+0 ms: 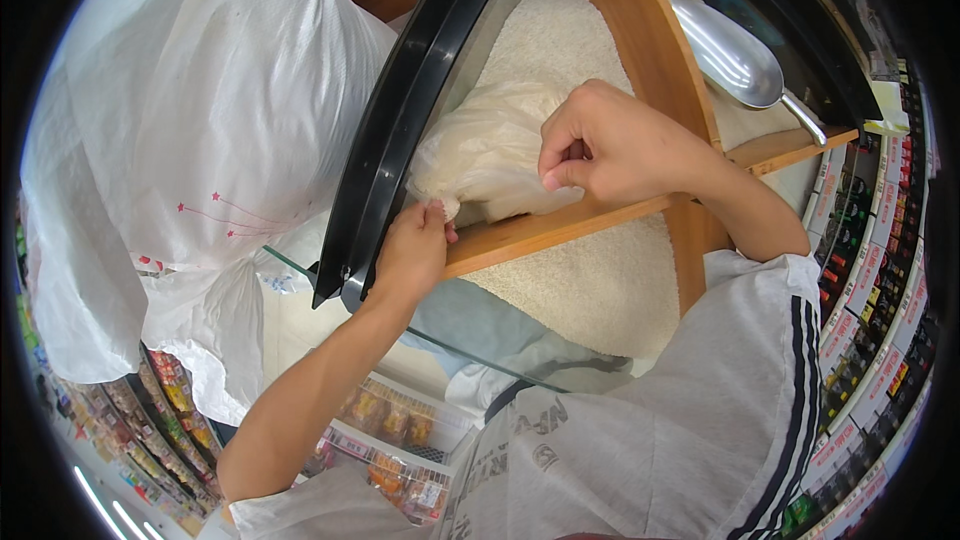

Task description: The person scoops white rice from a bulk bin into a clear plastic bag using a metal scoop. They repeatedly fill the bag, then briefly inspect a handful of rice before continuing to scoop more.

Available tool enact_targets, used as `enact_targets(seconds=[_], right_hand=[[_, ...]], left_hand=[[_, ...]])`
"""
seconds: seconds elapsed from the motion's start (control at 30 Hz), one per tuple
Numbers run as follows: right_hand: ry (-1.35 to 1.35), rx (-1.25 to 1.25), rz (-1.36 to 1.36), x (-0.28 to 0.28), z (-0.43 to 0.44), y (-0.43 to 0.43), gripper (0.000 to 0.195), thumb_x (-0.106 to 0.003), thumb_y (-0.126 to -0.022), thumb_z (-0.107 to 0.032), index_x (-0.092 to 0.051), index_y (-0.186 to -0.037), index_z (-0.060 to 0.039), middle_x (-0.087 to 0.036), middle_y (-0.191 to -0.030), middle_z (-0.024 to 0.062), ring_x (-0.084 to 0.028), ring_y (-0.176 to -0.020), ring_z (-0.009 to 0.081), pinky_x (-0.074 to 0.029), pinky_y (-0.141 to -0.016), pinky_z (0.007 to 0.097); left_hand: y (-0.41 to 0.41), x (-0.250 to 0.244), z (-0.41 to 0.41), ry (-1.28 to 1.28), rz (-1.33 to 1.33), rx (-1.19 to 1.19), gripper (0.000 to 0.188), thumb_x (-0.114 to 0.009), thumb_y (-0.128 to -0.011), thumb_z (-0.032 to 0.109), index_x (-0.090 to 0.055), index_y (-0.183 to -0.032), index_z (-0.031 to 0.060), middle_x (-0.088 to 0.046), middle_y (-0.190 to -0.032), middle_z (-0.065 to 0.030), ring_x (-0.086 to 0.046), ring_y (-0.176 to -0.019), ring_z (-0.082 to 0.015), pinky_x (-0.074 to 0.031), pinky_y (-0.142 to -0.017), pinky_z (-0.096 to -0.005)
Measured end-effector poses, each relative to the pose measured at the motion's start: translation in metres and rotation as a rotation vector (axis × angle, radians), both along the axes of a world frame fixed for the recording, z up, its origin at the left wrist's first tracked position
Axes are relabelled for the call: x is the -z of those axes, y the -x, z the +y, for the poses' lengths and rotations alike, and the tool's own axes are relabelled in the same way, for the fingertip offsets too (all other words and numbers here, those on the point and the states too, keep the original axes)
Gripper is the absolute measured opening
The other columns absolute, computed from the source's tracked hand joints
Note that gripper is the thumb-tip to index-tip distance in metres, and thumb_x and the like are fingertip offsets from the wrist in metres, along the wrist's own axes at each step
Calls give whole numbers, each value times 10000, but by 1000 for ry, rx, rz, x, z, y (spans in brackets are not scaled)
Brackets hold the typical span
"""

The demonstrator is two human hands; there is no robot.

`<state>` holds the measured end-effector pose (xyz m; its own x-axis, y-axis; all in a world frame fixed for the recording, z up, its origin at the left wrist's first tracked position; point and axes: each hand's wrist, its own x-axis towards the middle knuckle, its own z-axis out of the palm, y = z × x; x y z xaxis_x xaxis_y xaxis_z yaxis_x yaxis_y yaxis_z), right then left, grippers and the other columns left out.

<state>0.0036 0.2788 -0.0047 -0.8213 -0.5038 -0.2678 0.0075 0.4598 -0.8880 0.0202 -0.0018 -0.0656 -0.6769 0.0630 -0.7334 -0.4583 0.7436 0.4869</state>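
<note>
A thin translucent plastic bag (495, 146) filled with pale grain, likely rice, lies in a wooden-sided bin on loose grain (559, 26). My left hand (420, 240) pinches a gathered end of the bag, beside the bin's black rim. Over the bag's right part is my right hand (589, 142), its fingers curled with thumb against forefinger; nothing shows between them. A wooden divider (555, 232) runs below both hands. To the right, a metal scoop (731, 52) rests in the neighbouring compartment, its handle over the wooden edge.
A black frame (420, 105) borders the bin on the left. Past it stands a large white woven sack (217, 105). More pale grain (600, 285) fills a compartment near my body, behind a glass edge (480, 360). Store shelves (862, 330) with packaged goods line the right.
</note>
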Motion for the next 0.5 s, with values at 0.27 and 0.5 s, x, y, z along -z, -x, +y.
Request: enact_targets(seconds=[0.27, 0.5], right_hand=[[-103, -101, 73, -16, 14, -28, 67, -746, -729, 44, -742, -792, 20, -683, -715, 119, -649, -647, 267, -480, -602, 346], [-248, -178, 139, -25, 13, -48, 61, -742, -741, 37, -737, -801, 23, -700, -758, 138, -672, -702, 314, -516, -665, 381]], left_hand=[[14, -79, -2, -415, 48, -210, 264, -506, -1001, 207, -585, -800, 56, -562, -717, 10, -498, -649, -68, -399, -608, -232], [21, -80, 4, -316, 212, -38, 346, -522, -934, 206, -516, -655, 2, -475, -561, -27, -409, -547, -96, -363, -541, -326]])
